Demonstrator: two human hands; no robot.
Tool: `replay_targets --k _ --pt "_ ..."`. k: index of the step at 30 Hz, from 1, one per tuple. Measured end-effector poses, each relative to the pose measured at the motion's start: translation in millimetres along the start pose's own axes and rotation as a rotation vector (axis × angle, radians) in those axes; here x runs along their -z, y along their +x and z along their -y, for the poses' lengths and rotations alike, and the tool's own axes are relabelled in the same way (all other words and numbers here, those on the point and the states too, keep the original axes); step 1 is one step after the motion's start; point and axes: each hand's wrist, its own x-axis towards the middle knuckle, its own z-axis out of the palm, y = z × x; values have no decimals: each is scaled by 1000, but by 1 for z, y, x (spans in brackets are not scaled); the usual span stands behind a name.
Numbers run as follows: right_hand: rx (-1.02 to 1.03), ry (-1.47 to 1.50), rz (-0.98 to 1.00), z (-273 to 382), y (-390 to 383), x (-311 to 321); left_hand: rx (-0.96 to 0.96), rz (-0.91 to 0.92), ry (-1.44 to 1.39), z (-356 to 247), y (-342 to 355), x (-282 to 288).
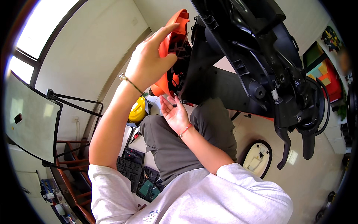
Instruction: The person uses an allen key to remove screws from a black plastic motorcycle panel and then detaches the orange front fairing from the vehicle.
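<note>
An orange scooter body panel (173, 41) stands on edge beside the black scooter body (231, 56), with dark wiring inside it. My left hand (151, 61) holds the panel from the left, its fingers along the upper rim and its thumb toward the inner side. Under the panel's lower end, my right hand (175, 115) is palm up with fingers stretched and apart. Its fingertips are close to a small dark part (182, 101); whether they touch it I cannot tell. A black brake lever (284, 147) and a handle grip (308, 145) hang at the right.
Below my left arm lie black tool cases (130, 170) and a green-lidded box (149, 190). A yellow rounded object (137, 110) is past my knee. An upturned seat (257, 158) rests on the tiled floor. Left are a whiteboard (31, 115) and a reddish-brown chair frame (71, 183).
</note>
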Motion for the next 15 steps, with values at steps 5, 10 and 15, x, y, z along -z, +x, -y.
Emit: replay_targets --k 5,10,15 --pt "-24 62 -19 -11 27 -2 -12 -13 -6 -3 1 -4" --pt "25 152 3 -14 51 -8 -42 -40 -46 2 1 -6" --pt "-34 287 54 -19 65 -12 -89 -117 179 6 6 -14"
